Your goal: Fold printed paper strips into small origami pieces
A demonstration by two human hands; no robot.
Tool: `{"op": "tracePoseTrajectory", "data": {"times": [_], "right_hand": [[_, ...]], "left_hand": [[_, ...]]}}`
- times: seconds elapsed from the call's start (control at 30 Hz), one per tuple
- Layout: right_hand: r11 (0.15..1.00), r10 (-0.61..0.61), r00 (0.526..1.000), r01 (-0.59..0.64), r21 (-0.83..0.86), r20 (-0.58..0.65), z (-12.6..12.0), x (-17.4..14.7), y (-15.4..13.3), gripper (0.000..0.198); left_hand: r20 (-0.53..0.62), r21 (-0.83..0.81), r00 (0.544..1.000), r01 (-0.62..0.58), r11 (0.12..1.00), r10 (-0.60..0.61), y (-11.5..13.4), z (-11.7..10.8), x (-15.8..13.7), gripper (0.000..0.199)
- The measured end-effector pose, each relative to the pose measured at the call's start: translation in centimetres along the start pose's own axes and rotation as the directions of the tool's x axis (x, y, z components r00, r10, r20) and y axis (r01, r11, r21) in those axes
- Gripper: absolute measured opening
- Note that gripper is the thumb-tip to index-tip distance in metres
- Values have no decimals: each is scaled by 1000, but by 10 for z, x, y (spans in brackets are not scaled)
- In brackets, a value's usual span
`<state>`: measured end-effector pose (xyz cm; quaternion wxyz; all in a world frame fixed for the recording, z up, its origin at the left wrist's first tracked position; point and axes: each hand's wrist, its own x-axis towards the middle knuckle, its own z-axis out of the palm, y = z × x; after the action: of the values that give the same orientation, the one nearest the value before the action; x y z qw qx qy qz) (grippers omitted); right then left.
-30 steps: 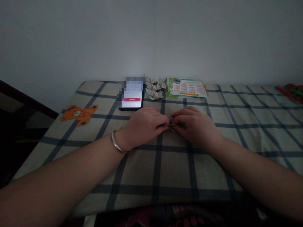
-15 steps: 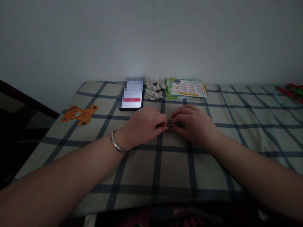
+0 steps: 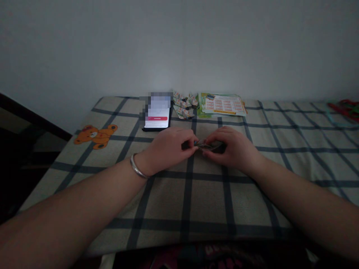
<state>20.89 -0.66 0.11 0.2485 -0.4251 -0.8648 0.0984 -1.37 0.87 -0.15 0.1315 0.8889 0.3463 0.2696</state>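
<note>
A small folded piece of printed paper (image 3: 206,145) is pinched between my two hands, low over the checked tablecloth. My left hand (image 3: 175,146), with a silver bangle at the wrist, grips its left end between thumb and fingers. On the other side, the thumb and fingers of my right hand (image 3: 230,145) close on the paper's right part. Much of the paper is hidden by my fingers, so its exact shape cannot be made out. Just beyond my hands lie several folded paper pieces (image 3: 183,106) with similar print.
A lit phone (image 3: 157,116) lies beyond my left hand, beside the folded pieces. Right of them is a stack of printed cards (image 3: 223,105). An orange teddy bear figure (image 3: 97,136) is at the left on the tablecloth (image 3: 207,201). Red and green items (image 3: 346,110) lie far right.
My right thumb has shifted away from its fingers, widening the gap in that hand. More of the folded paper shows between my hands. The other things stay in place.
</note>
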Motion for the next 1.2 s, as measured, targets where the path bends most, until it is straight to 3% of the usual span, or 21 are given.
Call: {"op": "tracePoseTrajectory", "data": {"times": [0.27,0.43,0.53,0.67,0.8,0.97,1.2], "right_hand": [[992,93,992,-86,90,-80,4,1,3,11],[987,113,987,-99,127,-111,4,2,1,8],[988,103,987,-87,125,-121,5,1,-1,9],[990,59,984,-35,139,-167,6,1,-2,7],[994,-22,982,41,100,-188,6,0,-2,9],[992,-120,974,125,15,-190,3,0,-3,9],[1000,-9,978,13,18,-207,5,-1,-7,9]], "left_hand": [[-45,-180,995,83,980,-93,-3,0,1,17],[-76,-179,990,104,978,-119,-2,2,1,8],[-99,-198,990,80,977,-101,-1,2,1,19],[-34,-97,999,22,995,-26,1,0,1,28],[-71,41,997,-21,999,24,0,1,0,37],[-92,104,996,-13,995,22,-1,3,1,21],[-116,117,992,-37,992,51,1,2,2,13]]}}
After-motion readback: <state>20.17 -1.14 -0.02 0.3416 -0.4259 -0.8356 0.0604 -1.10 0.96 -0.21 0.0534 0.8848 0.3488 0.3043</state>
